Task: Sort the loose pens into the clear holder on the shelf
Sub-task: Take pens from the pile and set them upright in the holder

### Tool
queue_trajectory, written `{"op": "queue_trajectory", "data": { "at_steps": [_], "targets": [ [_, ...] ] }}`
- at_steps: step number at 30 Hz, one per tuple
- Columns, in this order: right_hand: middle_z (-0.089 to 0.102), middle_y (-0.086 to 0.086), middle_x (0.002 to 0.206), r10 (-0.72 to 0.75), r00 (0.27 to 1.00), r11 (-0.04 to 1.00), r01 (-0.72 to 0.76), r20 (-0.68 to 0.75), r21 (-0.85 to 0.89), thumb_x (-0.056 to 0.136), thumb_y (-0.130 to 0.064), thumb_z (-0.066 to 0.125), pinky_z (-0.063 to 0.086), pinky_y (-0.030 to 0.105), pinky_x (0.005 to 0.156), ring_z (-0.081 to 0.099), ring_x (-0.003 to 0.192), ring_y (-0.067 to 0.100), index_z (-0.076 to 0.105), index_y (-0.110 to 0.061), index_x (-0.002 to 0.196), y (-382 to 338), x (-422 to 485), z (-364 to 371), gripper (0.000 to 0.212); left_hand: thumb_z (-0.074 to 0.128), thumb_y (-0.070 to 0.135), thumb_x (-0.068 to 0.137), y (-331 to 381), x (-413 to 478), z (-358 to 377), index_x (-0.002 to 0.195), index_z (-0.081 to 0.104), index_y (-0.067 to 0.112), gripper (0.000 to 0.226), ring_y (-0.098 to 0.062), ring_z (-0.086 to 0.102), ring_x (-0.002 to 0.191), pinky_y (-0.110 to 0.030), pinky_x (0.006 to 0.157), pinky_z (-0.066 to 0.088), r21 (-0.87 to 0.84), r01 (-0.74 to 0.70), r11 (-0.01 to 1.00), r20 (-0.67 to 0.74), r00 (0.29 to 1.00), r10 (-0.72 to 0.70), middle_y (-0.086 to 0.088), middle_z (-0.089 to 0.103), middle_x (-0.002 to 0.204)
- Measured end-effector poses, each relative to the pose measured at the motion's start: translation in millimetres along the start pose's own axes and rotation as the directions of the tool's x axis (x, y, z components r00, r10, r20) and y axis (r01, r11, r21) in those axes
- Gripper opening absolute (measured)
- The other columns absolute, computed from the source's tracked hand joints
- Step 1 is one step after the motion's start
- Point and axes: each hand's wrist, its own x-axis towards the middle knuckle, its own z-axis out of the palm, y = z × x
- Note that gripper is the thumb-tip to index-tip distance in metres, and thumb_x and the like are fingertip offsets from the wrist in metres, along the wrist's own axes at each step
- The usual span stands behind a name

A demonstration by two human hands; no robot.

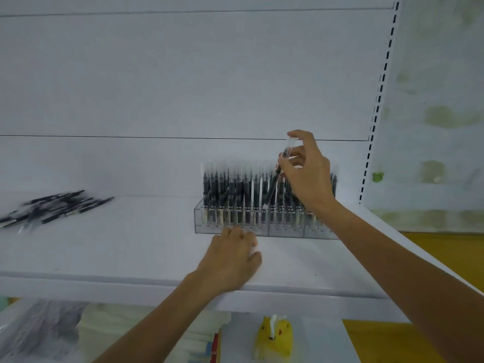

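Observation:
A clear holder [230,227] stands on the white shelf [131,252], packed with several upright black pens with frosted caps. My right hand [307,174] pinches one black pen [273,186] near its cap, tilted, its lower end among the standing pens. My left hand [233,258] rests on the shelf just in front of the holder, fingers curled round something small and white that I cannot make out. A loose pile of black pens [52,208] lies on the shelf at the far left.
The shelf's back panel is white, with a slotted upright [377,106] at its right end. Below the shelf sit a yellow object [273,339], stacked packets [146,334] and a plastic-wrapped bundle [39,334]. An orange floor [445,252] shows at right.

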Motion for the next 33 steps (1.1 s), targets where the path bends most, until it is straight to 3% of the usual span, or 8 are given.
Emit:
{"op": "queue_trajectory", "data": {
  "at_steps": [3,12,14,17,19,23,28,33],
  "targets": [
    [0.058,0.000,0.088,-0.078,0.996,0.994,0.080,0.031,-0.075,0.091,-0.005,0.057,0.046,0.007,0.055,0.058,0.070,0.004,0.046,-0.019,0.129,7,-2,7,0.042,0.038,0.037,0.096,0,1,-1,0.123,0.046,0.022,0.032,-0.017,0.034,0.120,-0.033,0.103,0.031,-0.004,0.000,1.000,-0.017,1.000,0.000,0.001,0.043,0.129],
    [0.057,-0.001,0.091,-0.213,0.976,0.972,0.206,-0.049,-0.117,0.091,-0.003,0.057,0.047,0.005,0.063,0.057,0.074,0.005,0.047,-0.016,0.132,15,-4,19,0.044,0.040,0.038,0.094,-3,3,1,0.121,0.048,0.023,0.032,-0.016,0.037,0.116,-0.031,0.101,0.032,-0.025,-0.002,1.000,-0.068,0.998,0.001,0.002,0.046,0.125],
    [0.056,-0.001,0.089,-0.213,0.977,0.964,0.211,0.008,-0.161,0.091,-0.003,0.056,0.050,0.009,0.066,0.057,0.074,0.006,0.046,-0.015,0.133,18,-2,19,0.045,0.041,0.038,0.094,-2,3,2,0.121,0.049,0.023,0.032,-0.016,0.037,0.116,-0.031,0.100,0.032,-0.041,0.002,0.999,-0.077,0.997,-0.005,0.002,0.046,0.125],
    [0.059,0.012,0.080,-0.130,0.966,0.940,0.192,0.224,-0.282,0.092,-0.003,0.056,0.055,0.038,0.070,0.059,0.072,0.025,0.042,-0.012,0.136,30,-14,24,0.047,0.043,0.037,0.093,-3,3,4,0.120,0.050,0.022,0.032,-0.017,0.037,0.117,-0.032,0.100,0.033,-0.066,0.008,0.998,-0.088,0.996,-0.014,0.002,0.047,0.125],
    [0.059,0.016,0.081,-0.084,0.966,0.935,0.161,0.244,-0.316,0.093,-0.005,0.054,0.052,0.046,0.071,0.058,0.073,0.030,0.038,-0.014,0.140,37,-22,28,0.050,0.045,0.036,0.093,-3,4,4,0.119,0.052,0.022,0.031,-0.016,0.038,0.117,-0.032,0.100,0.034,-0.087,0.010,0.996,-0.101,0.995,-0.019,0.003,0.048,0.125],
    [0.060,0.014,0.084,-0.037,0.970,0.921,0.126,0.239,-0.368,0.093,-0.006,0.052,0.053,0.049,0.069,0.060,0.073,0.029,0.031,-0.020,0.144,37,-22,32,0.057,0.047,0.035,0.092,-3,4,4,0.118,0.054,0.021,0.030,-0.017,0.038,0.117,-0.033,0.100,0.034,-0.126,0.015,0.992,-0.122,0.992,-0.030,0.002,0.049,0.125],
    [0.058,0.007,0.091,0.055,0.980,0.899,0.034,0.191,-0.436,0.090,-0.002,0.051,0.054,0.040,0.072,0.057,0.077,0.023,0.028,-0.025,0.147,26,-26,25,0.066,0.050,0.027,0.090,-1,3,7,0.116,0.054,0.016,0.028,-0.018,0.038,0.120,-0.028,0.100,0.033,-0.208,0.017,0.978,-0.213,0.975,-0.063,-0.003,0.044,0.125],
    [0.050,0.006,0.101,-0.043,0.994,0.857,0.089,0.102,-0.508,0.087,-0.002,0.054,0.048,0.035,0.070,0.051,0.082,0.021,0.027,-0.025,0.147,-1,-20,23,0.070,0.054,0.020,0.090,-32,-5,-22,0.115,0.056,0.018,0.025,-0.012,0.043,0.114,-0.012,0.085,0.027,-0.351,-0.080,0.933,-0.224,0.975,-0.001,0.000,0.044,0.119]
  ]
}}
